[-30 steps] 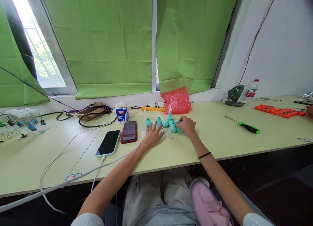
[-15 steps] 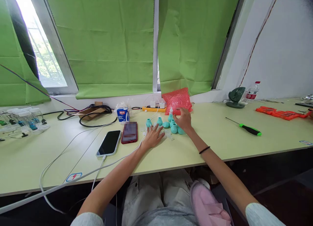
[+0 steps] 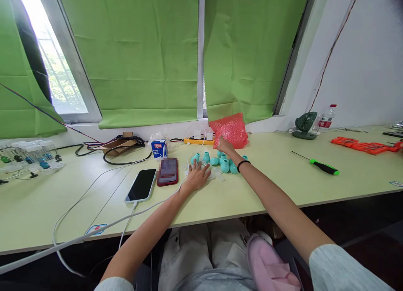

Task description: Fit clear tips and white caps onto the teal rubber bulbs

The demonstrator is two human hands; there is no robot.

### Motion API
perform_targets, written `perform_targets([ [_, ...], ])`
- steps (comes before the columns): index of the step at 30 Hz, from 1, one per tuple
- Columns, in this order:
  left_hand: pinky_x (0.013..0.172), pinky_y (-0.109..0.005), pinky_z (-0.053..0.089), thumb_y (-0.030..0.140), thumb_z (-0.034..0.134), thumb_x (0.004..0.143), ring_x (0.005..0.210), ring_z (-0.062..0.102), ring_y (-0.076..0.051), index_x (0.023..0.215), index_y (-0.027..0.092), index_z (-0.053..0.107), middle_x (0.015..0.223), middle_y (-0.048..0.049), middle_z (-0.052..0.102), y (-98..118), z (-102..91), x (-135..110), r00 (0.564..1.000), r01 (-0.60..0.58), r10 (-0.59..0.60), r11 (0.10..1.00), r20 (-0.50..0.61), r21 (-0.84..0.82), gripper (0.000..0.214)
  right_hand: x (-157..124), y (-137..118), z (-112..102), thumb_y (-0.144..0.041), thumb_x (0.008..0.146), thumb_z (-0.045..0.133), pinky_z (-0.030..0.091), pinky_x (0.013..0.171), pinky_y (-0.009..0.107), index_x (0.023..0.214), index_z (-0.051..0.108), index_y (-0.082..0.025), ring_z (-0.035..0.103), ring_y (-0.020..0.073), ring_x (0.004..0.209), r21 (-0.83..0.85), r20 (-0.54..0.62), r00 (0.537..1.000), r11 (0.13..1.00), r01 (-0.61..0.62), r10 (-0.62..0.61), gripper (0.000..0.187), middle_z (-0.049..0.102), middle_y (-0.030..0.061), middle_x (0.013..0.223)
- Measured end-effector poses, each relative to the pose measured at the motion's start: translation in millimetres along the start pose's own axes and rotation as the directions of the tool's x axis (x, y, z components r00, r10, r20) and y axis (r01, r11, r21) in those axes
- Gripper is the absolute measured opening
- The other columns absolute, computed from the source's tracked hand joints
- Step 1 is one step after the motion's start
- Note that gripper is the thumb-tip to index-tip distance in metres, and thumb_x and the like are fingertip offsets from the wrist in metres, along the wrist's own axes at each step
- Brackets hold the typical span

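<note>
My left hand (image 3: 197, 177) lies on the table with its fingers spread, beside small clear plastic pieces (image 3: 218, 174). Just past its fingertips are a turquoise round-bellied bulb (image 3: 195, 158) and another bulb (image 3: 206, 157), both with short necks. Several more turquoise bulbs (image 3: 225, 166) cluster to the right, partly under my right forearm. My right hand (image 3: 224, 145) reaches over them to the lower left of a red bubble-wrap bag (image 3: 231, 129). Its fingers look drawn together; whatever they hold is hidden by the hand.
A white-cased phone (image 3: 141, 185) on a cable and a red-edged phone (image 3: 167, 172) lie left of my hands. Behind are a blue carton (image 3: 159, 148) and a yellow power strip (image 3: 198, 141). To the right are a screwdriver (image 3: 321, 165), a small fan (image 3: 304, 125) and orange parts (image 3: 365, 145).
My right hand has moved left and forward, from the right side of the bulbs to the bag's lower left. A white-tipped bulb seen near its fingers is now out of sight. My left hand stays put.
</note>
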State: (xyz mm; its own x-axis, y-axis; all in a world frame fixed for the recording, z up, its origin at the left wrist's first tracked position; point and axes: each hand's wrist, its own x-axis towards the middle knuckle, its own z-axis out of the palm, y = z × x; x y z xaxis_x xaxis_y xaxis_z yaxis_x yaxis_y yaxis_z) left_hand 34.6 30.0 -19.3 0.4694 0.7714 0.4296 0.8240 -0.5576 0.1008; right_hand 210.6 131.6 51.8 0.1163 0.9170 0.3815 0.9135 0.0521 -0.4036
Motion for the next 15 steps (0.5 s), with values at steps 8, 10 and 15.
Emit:
perform_targets([
  [8, 0.088, -0.057, 0.027, 0.04, 0.032, 0.084, 0.12, 0.024, -0.036, 0.117, 0.025, 0.044, 0.12, -0.0094, 0.045, 1, -0.7, 2, 0.999, -0.009, 0.005, 0.997, -0.053, -0.074, 0.038, -8, 8, -12, -0.029, 0.072, 0.052, 0.04, 0.06, 0.031, 0.102, 0.047, -0.013, 0.056, 0.0275, 0.084, -0.018, -0.13, 0.991, 1.0, -0.023, 0.021, 0.034, 0.06, 0.0153, 0.092],
  [10, 0.088, -0.055, 0.028, 0.039, 0.033, 0.084, 0.118, 0.028, -0.034, 0.116, 0.024, 0.043, 0.121, -0.0097, 0.043, 2, -2.3, 4, 0.995, 0.007, -0.017, 0.995, -0.096, -0.101, 0.037, -13, 7, -20, -0.035, 0.075, 0.047, 0.04, 0.06, 0.031, 0.1, 0.048, -0.016, 0.056, 0.0255, 0.083, 0.001, -0.183, 0.983, 1.0, -0.008, 0.008, 0.031, 0.061, 0.012, 0.089],
  [15, 0.092, -0.041, 0.031, 0.034, 0.03, 0.086, 0.113, 0.035, -0.024, 0.123, 0.016, 0.032, 0.121, -0.0125, 0.041, 5, -15.2, 6, 0.967, 0.02, -0.066, 0.983, -0.247, -0.183, 0.041, -45, -10, -36, -0.039, 0.073, 0.05, 0.041, 0.058, 0.025, 0.086, 0.05, -0.017, 0.055, 0.0152, 0.062, 0.294, -0.439, 0.876, 0.89, 0.349, -0.198, 0.026, 0.06, 0.0025, 0.067],
])
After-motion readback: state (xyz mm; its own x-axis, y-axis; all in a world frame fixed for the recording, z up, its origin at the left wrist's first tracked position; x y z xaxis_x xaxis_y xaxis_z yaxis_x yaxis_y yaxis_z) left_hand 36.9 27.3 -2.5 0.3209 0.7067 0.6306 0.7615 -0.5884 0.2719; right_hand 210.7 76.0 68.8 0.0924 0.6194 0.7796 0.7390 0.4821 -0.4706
